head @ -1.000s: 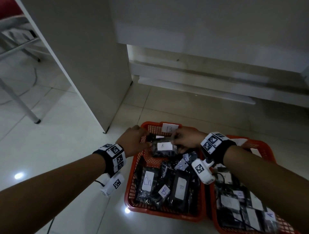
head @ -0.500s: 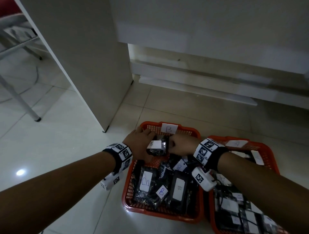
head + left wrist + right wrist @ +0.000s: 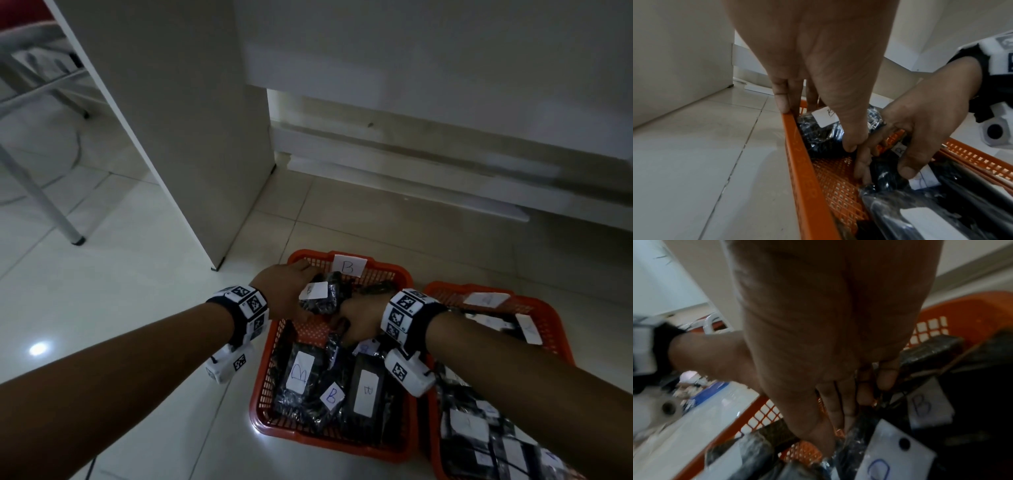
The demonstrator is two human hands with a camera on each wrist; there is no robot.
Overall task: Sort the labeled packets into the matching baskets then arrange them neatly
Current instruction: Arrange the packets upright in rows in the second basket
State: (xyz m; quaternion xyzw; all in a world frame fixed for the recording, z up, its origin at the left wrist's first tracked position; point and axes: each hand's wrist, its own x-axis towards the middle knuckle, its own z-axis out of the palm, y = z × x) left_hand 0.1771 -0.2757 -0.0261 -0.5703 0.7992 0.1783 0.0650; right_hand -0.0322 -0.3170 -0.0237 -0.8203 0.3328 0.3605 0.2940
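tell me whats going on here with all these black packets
A person is sorting labeled packets into two orange baskets on the floor. Both hands work in the B basket: the left hand holds a B packet at the far left corner, and the right hand grips another packet mid-basket. More B packets lie at the near end. The second basket, to the right, is also full of packets.

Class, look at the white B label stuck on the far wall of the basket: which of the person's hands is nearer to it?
Left. The left hand is at the far left corner, close beside the B label, holding a packet. The right hand is lower, mid-basket, on another packet.
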